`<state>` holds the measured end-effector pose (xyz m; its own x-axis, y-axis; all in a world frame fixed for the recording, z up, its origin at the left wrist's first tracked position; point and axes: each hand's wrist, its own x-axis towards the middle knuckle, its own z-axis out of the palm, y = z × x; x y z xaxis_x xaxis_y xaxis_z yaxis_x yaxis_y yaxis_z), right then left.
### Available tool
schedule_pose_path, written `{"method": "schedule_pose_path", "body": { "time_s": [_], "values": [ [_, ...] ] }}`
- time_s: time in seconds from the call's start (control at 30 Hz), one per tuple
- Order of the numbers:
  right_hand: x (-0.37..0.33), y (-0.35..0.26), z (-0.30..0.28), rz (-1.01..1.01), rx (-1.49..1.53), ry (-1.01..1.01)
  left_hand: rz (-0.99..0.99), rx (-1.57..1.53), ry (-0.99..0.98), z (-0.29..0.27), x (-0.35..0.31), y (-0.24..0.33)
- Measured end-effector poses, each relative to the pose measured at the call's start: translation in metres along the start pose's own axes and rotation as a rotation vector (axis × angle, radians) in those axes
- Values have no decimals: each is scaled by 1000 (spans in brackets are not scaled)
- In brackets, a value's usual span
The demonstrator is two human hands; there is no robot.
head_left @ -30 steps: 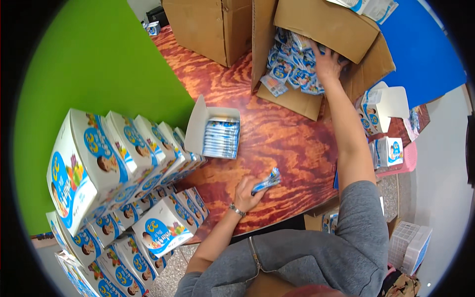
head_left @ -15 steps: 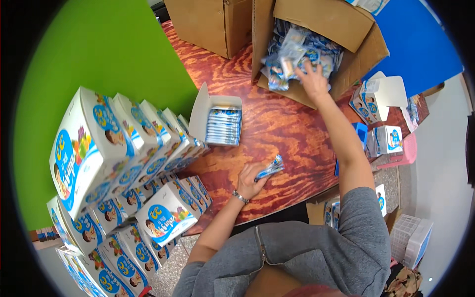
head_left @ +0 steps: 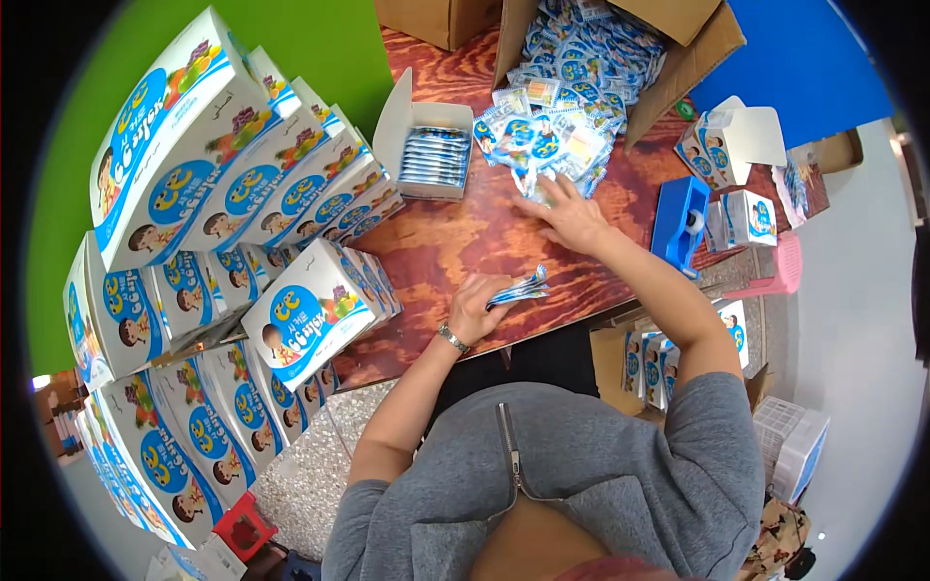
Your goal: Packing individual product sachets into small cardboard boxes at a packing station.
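My left hand [head_left: 475, 308] is closed around a small stack of blue-and-white sachets [head_left: 523, 288] near the table's front edge. Farther off and to the right, my right hand [head_left: 570, 219] has its fingers spread, their tips at the near edge of a loose pile of sachets [head_left: 547, 140]. That pile spreads from the mouth of a cardboard box [head_left: 699, 60] lying open toward me, with many more sachets inside. Left of the pile stands a white box [head_left: 436, 192] with its lid up, holding a neat row of upright sachets [head_left: 433, 155].
Stacked printed white cartons [head_left: 208, 194] rise along the left side, beside a green panel [head_left: 300, 58]. On the right are a blue tape dispenser [head_left: 680, 223], an open carton [head_left: 715, 145] and a pink stool [head_left: 787, 263]. Another cardboard box [head_left: 436, 21] sits at the back.
My right hand has come back from the cardboard box toward me, and a pile of sachets now lies on the table before it. My left hand still holds its stack. The view has shifted.
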<state>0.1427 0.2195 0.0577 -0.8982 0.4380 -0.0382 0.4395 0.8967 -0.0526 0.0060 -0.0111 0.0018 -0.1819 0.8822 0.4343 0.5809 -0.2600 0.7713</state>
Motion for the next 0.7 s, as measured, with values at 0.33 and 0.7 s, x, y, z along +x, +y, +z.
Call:
{"method": "schedule_pose_path", "body": {
  "time_s": [0.33,0.7],
  "values": [
    [37,89,-15,347,248,171,8,-33,-28,4,-3,8],
    [41,60,-10,472,439,127,-5,-53,-32,1,-8,4]
  ]
}}
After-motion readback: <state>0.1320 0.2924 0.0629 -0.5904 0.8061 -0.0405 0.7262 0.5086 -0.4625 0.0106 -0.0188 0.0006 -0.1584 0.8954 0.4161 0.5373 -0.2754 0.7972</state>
